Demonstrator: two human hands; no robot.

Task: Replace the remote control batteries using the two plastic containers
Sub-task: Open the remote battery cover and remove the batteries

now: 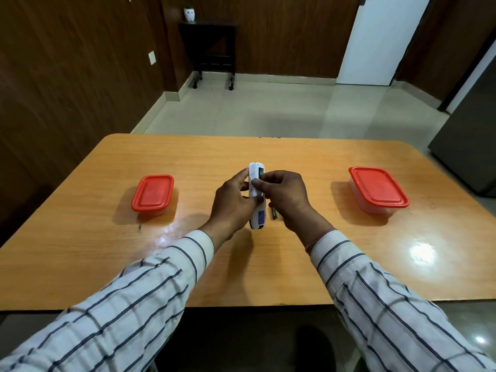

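A white remote control (256,197) is held on its side edge above the middle of the wooden table (241,264). My left hand (233,205) grips it from the left. My right hand (285,196) is closed on it from the right, fingertips pinched at its open back where a green battery shows. A loose green battery (274,212) lies on the table just right of the remote, under my right hand. Two plastic containers with red lids stand shut: a small one (153,193) at the left and a larger one (378,190) at the right.
The table's near edge runs across just below my forearms. Beyond the far edge is tiled floor, a dark side table (212,49) on wheels by the wood-panelled wall, and a white door (381,38). A grey cabinet (472,146) stands at the right.
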